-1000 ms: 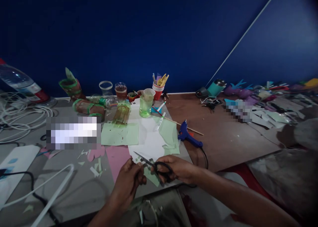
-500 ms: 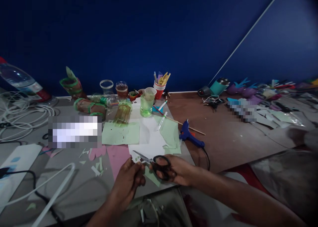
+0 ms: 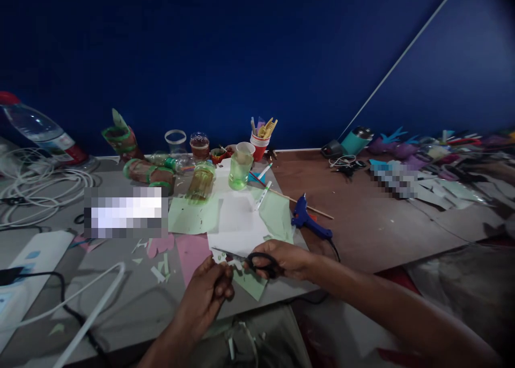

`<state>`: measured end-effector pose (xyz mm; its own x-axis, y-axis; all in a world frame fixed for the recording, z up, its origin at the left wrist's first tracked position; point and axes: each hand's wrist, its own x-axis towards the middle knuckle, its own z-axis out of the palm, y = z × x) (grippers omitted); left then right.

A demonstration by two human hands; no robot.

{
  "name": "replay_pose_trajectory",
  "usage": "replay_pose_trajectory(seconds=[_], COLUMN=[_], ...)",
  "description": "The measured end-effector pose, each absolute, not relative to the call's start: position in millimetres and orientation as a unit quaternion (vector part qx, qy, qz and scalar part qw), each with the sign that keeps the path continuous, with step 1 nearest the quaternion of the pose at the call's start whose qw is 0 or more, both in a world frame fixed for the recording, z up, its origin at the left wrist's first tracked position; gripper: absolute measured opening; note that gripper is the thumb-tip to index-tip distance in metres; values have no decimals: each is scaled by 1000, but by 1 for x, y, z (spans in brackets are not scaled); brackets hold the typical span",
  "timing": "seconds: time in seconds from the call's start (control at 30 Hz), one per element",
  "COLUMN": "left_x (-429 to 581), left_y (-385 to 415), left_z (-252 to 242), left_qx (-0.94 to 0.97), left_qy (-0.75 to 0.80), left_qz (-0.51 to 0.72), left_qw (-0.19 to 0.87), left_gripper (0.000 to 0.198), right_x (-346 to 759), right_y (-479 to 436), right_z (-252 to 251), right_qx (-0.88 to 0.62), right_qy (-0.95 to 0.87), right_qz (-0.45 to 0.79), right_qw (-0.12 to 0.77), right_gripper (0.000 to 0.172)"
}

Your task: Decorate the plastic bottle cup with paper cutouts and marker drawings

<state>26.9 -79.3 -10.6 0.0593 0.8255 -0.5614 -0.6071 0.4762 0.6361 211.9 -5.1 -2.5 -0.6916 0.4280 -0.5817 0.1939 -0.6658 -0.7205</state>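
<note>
My right hand (image 3: 281, 258) is wrapped round the black handles of a pair of scissors (image 3: 261, 262), whose thin blades point left. Close to the blades, my left hand (image 3: 211, 283) has its fingers pinched together. A small piece of white paper (image 3: 219, 256) with green spots shows at its fingertips; the fingers hide part of it. Between the hands a white scrap (image 3: 236, 264) lies under the blades. Below the scissors is a light green paper (image 3: 253, 285) at the table edge. Pink paper (image 3: 192, 255) lies left of the hands, and a white sheet (image 3: 243, 223) beyond them.
A blue glue gun (image 3: 308, 220) lies right of the papers beside a thin wooden stick (image 3: 322, 213). Behind stand a green-tinted cup (image 3: 240, 169) and a red cup (image 3: 259, 148) of wooden cutlery. Cut bottles (image 3: 201, 180), paper strips (image 3: 161, 271) and white cables (image 3: 44, 180) occupy the left.
The scissors' handle loops have come closer together, and my right hand has risen slightly. My left hand stays almost in place, still pinched. The view has shifted a little to the left.
</note>
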Motion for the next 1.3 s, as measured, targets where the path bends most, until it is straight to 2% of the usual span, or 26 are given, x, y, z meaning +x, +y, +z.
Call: replay_pose_trajectory(seconds=[0.6, 0.87, 1.03, 1.3], left_x=[16, 10, 5, -8], left_y=[-84, -83, -82, -83], left_z=[-10, -9, -6, -8], left_qx=[129, 143, 146, 136], left_qy=[475, 489, 494, 477], left_qz=[477, 459, 460, 438], left_qw=[728, 728, 723, 750], left_gripper=[28, 24, 27, 26], right_x=[209, 202, 194, 192], right_y=[1, 28, 35, 41], right_z=[-2, 13, 5, -1], right_qx=[-345, -313, -299, -257], right_qy=[-437, -504, -487, -536], right_qz=[829, 804, 821, 802], right_qw=[55, -21, -25, -52], right_gripper=[46, 47, 40, 42])
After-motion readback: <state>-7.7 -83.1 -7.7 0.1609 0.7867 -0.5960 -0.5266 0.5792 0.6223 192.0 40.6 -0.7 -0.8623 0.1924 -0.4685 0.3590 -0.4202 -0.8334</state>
